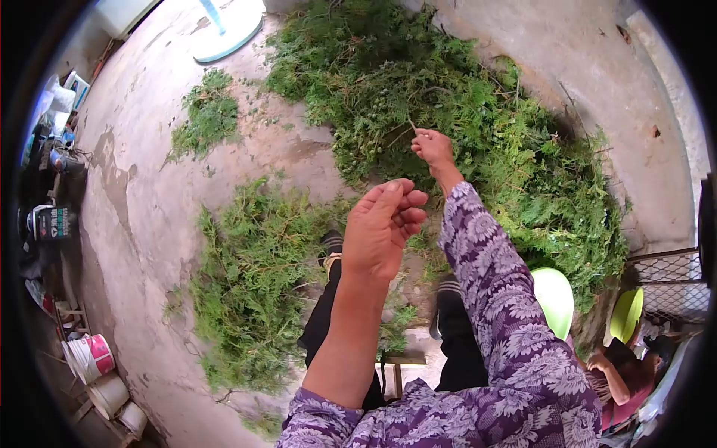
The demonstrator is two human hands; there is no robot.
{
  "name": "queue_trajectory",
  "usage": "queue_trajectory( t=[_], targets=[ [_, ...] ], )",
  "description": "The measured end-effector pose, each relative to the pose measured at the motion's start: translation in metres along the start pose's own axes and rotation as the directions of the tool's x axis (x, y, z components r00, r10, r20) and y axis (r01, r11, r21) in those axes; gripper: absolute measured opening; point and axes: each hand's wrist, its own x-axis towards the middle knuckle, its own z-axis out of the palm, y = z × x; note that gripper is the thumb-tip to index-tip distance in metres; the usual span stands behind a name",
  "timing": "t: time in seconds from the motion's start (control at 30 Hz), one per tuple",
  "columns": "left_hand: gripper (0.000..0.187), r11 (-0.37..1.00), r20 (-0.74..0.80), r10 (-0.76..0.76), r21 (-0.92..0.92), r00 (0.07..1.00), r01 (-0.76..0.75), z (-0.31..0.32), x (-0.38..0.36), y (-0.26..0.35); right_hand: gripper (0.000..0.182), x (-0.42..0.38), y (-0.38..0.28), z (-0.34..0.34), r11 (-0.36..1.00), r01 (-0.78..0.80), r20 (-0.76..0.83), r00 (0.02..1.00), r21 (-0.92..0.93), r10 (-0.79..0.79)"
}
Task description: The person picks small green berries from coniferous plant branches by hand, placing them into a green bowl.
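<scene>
My right hand (433, 148), in a purple flowered sleeve, reaches to the big pile of green branches (478, 127). Its fingers are closed on the end of a thin twig (411, 124), which lies against the greenery. Closer to me, my left hand (387, 224) is raised above the floor with its forearm bare. The thumb rests against curled fingers, and whether anything is inside them is hidden. To the left of that hand, a smaller heap of green sprigs (250, 284) lies on the floor by my feet.
A small clump of sprigs (208, 113) lies farther off, near a round white stand base (228, 41). Buckets (91, 357) line the left side. At right are a pale green plastic object (553, 301), a wire-mesh panel (668, 280) and another person (624, 384).
</scene>
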Motion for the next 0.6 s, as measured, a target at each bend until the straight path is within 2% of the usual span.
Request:
queue_trajectory(
  t=[0.17, 0.43, 0.6],
  targets=[
    [0.021, 0.999, 0.025, 0.044, -0.021, 0.999, -0.044, -0.006, -0.005, 0.011, 0.028, -0.052, -0.006, -0.037, 1.000, -0.004, 0.072, 0.997, 0.022, 0.002],
    [0.021, 0.996, -0.028, 0.091, -0.013, 0.995, -0.091, -0.019, -0.011, 0.025, 0.026, -0.139, -0.014, -0.084, 0.998, -0.019, 0.152, 0.988, -0.068, 0.030],
    [0.018, 0.991, -0.058, 0.133, -0.012, 0.989, -0.134, -0.024, -0.015, 0.035, 0.025, -0.189, 0.003, -0.131, 0.976, -0.117, 0.093, 0.986, -0.182, 0.136]
  ],
)
